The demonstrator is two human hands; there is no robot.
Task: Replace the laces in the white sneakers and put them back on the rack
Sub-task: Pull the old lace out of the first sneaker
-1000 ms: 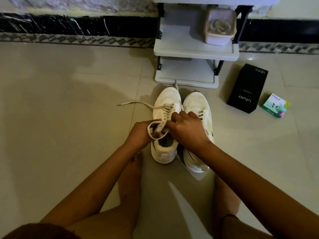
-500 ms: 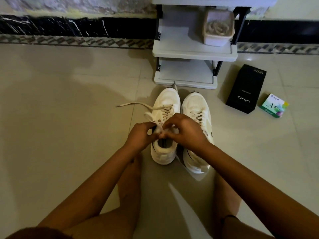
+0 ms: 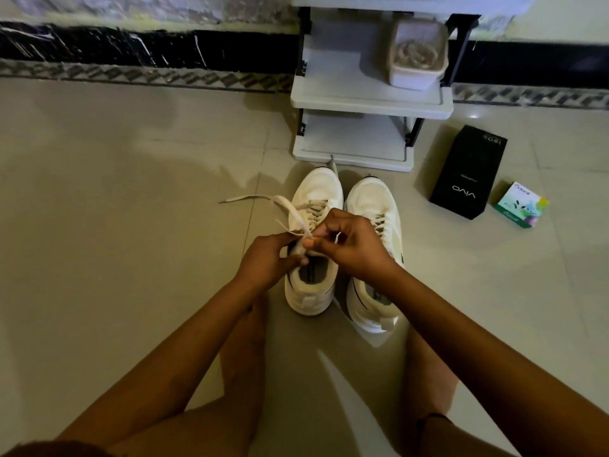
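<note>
Tile floor lies open on the left. The left sneaker and right sneaker stand close together, toes just short of the rack's bottom edge. Over the left sneaker, the left hand and right hand both pinch the lace; its free end trails left across the tile. A black box and green box lie to the right, apart from the sneakers. A tub sits at a shelf's right edge.
</note>
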